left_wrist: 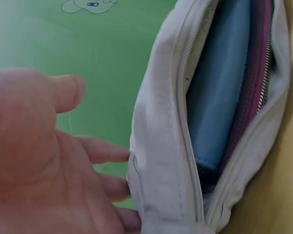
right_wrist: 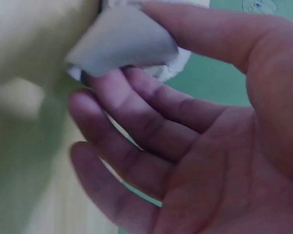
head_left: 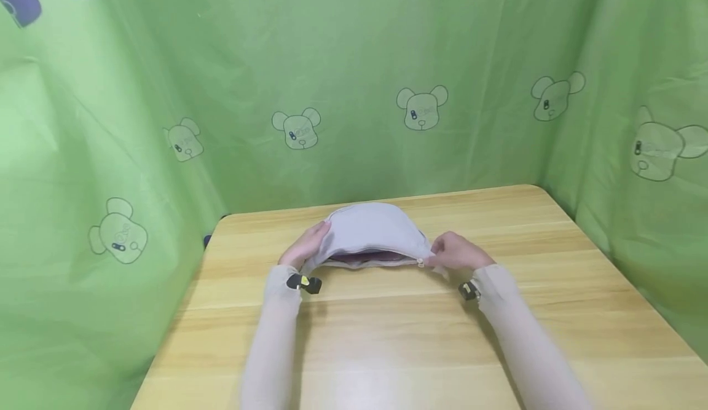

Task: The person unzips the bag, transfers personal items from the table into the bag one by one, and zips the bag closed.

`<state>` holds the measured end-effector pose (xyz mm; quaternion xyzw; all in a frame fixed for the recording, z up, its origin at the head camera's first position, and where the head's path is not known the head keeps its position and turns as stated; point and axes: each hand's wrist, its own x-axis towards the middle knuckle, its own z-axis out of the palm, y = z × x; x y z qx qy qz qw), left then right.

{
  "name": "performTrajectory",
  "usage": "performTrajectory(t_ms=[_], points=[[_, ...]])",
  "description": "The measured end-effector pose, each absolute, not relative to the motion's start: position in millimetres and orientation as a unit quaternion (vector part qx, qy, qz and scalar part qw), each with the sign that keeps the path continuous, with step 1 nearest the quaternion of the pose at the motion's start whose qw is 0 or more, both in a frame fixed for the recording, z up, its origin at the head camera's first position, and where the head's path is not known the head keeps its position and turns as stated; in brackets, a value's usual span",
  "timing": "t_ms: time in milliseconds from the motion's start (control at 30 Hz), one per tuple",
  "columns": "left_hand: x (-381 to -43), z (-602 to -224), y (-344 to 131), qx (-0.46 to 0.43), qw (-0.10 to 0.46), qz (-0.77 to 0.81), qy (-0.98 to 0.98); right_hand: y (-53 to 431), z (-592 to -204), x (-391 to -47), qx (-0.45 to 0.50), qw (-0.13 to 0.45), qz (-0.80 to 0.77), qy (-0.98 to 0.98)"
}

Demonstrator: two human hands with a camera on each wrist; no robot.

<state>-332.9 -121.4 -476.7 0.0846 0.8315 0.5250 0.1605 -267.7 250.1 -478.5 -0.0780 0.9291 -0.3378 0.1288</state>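
Note:
A pale grey waist bag (head_left: 369, 228) lies near the far edge of the table, its zip gaping along the near side. Inside it, the left wrist view shows a smooth blue item (left_wrist: 219, 92) beside a maroon piece (left_wrist: 249, 83) edged with a metal zip. My left hand (head_left: 307, 245) touches the bag's left end with its fingertips, thumb held apart. At the right end, my right hand (head_left: 460, 252) pinches the bag's fabric end tab (right_wrist: 129, 39) between thumb and fingers, close to the zip pull (head_left: 421, 263). Its other fingers are loosely bent.
The wooden table (head_left: 376, 342) extends toward me and to both sides. Green curtains (head_left: 354, 59) printed with bear heads stand behind it and at left and right. Each wrist carries a small black camera (head_left: 469, 291).

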Motion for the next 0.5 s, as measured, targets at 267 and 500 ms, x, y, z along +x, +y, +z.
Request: performTrajectory(t_ms=[267,500], points=[[-306.1,-471.5,-106.2,0.048,0.073,0.519,0.85,241.4,-474.5,-269.2,-0.078,0.124,-0.328,0.933],[-279.5,-448.7,-65.5,0.097,-0.066,0.567,0.816,238.6,-468.6,-265.7,-0.079,0.128,-0.32,0.935]])
